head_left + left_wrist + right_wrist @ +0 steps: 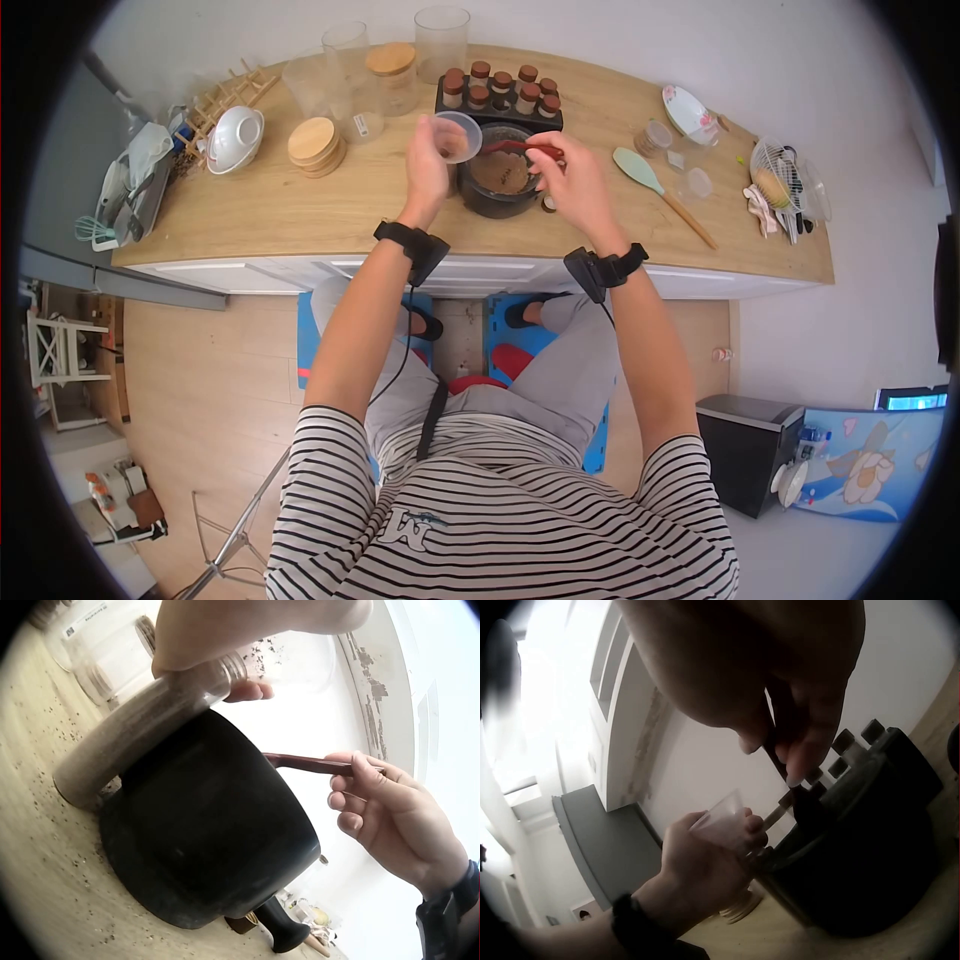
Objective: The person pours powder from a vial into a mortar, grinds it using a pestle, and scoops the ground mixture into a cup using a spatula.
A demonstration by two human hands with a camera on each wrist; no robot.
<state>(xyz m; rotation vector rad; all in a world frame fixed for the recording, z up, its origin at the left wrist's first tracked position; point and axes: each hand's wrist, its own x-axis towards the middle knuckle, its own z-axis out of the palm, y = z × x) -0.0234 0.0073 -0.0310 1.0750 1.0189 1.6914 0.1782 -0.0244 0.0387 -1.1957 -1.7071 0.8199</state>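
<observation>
My left hand [428,172] holds a clear funnel-shaped plastic cup [457,137] at the neck of a clear tube [135,739] filled with brown material. The tube stands against a round black pot [497,208], and dark specks cling inside the cup. My right hand [577,180] pinches the dark red handle of a spoon [307,763] between thumb and fingers. Its far end reaches over the rim into the pot, where brown powder [500,173] lies; the spoon's tip is hidden in the left wrist view.
A black rack [545,118] of brown-capped tubes stands behind the pot. Glass jars and a wooden-lidded jar [317,145] are at left. On the right lie a pale green spatula [640,170], a floral bowl [690,113] and a wire basket [780,170]. Crumbs dot the wooden countertop [370,215].
</observation>
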